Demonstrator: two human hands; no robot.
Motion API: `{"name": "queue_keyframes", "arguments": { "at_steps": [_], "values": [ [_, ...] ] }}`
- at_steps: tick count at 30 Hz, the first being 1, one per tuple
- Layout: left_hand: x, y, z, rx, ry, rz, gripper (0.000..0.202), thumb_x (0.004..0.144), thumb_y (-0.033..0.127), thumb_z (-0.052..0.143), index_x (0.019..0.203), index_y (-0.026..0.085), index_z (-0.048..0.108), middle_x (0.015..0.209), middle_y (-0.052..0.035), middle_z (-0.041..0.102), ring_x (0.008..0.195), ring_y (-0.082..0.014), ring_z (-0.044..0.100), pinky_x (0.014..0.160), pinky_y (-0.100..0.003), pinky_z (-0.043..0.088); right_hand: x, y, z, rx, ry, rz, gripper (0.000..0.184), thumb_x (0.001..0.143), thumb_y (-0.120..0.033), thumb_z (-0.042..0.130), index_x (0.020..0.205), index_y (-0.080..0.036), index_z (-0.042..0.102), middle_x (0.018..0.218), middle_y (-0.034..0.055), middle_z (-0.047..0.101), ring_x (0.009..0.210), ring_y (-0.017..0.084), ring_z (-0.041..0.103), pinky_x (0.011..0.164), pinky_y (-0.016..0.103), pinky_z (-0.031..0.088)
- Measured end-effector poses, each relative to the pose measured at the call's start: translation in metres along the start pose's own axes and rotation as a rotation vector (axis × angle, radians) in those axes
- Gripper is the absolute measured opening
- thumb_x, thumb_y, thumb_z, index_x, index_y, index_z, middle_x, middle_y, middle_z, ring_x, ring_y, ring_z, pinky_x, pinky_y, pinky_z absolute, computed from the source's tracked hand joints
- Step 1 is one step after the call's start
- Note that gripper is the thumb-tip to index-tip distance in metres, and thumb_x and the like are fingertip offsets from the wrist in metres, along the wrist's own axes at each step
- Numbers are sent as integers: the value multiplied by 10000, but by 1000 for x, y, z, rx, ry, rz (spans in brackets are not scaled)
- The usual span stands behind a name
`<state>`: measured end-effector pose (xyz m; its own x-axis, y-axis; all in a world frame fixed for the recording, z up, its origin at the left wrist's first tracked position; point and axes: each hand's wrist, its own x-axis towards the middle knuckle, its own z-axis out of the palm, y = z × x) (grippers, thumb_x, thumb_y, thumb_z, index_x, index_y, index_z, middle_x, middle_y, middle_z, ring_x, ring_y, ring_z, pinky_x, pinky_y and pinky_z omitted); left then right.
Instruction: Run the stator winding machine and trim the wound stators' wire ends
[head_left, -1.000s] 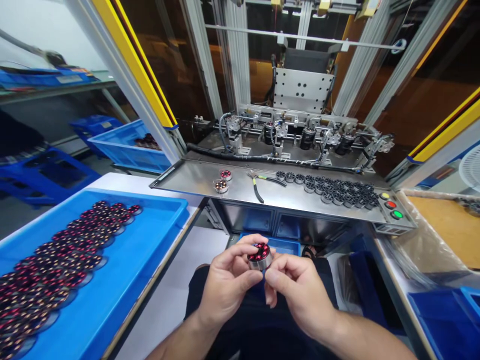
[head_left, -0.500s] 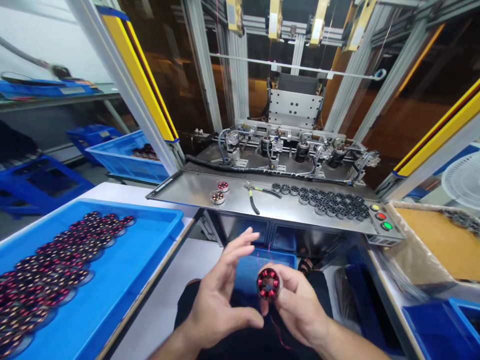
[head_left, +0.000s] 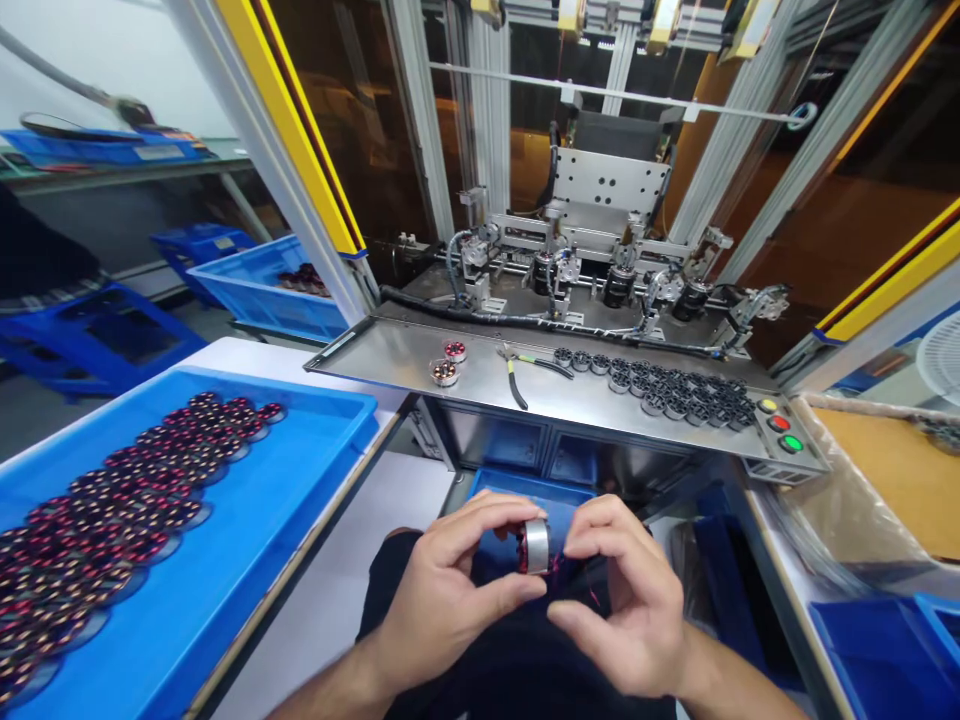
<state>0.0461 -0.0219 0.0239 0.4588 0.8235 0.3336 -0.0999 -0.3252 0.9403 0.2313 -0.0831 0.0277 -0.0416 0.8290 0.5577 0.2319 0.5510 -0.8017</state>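
Observation:
Between the thumb and fingers of my left hand (head_left: 469,580) is a wound motor stator (head_left: 535,546), a short metal ring with red wire windings inside. It is held on edge, its silver outer wall turned to the right. My right hand (head_left: 626,600) is just right of it, thumb and fingers apart, with nothing gripped between them. Thin reddish wire ends (head_left: 592,580) trail from the stator near the right fingers; whether the fingertips touch them I cannot tell. Two more wound stators, one red (head_left: 455,352) and one copper-coloured (head_left: 444,374), rest on the metal shelf ahead.
Cutting pliers (head_left: 525,370) and rows of dark unwound stators (head_left: 675,390) lie on the metal shelf (head_left: 375,350). Behind stands a winding machine (head_left: 600,270). A blue tray (head_left: 300,480) of wound stators is at left, a cardboard box (head_left: 870,480) and push buttons (head_left: 780,424) at right.
The stator has passed from my right hand to my left and turned from facing me to showing its side. My right hand has opened. Machine parts at the back have shifted, and the view has tilted down.

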Motion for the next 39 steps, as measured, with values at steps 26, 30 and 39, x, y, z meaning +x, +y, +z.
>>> {"name": "queue_keyframes", "arguments": {
  "at_steps": [26, 30, 39],
  "values": [
    [-3, 15, -5, 464, -72, 382, 551, 720, -2, 711, 1208, 254, 683, 1087, -77, 777, 953, -235, 748, 878, -303, 594, 15, -14, -27, 104, -196, 385, 257, 819, -434, 726, 805, -192, 642, 953, 51, 569, 893, 188, 559, 837, 331, 444],
    [-4, 17, -6, 430, -139, 403, 632, 729, -10, 707, 1288, 276, 634, 1096, -83, 776, 957, -235, 749, 849, -301, 605, 25, -24, -25, 74, -294, 429, 192, 894, -312, 653, 749, -186, 642, 921, 40, 576, 875, 167, 576, 846, 327, 450],
    [-28, 12, -31, 226, 4, 167, 428, 722, 72, 780, 1095, 275, 727, 1092, -88, 775, 989, -249, 745, 888, -314, 605, 88, 38, -24, -396, -415, 310, 337, 923, -474, 586, 807, -167, 664, 918, 61, 688, 807, 165, 645, 750, 295, 519]
  ]
}}
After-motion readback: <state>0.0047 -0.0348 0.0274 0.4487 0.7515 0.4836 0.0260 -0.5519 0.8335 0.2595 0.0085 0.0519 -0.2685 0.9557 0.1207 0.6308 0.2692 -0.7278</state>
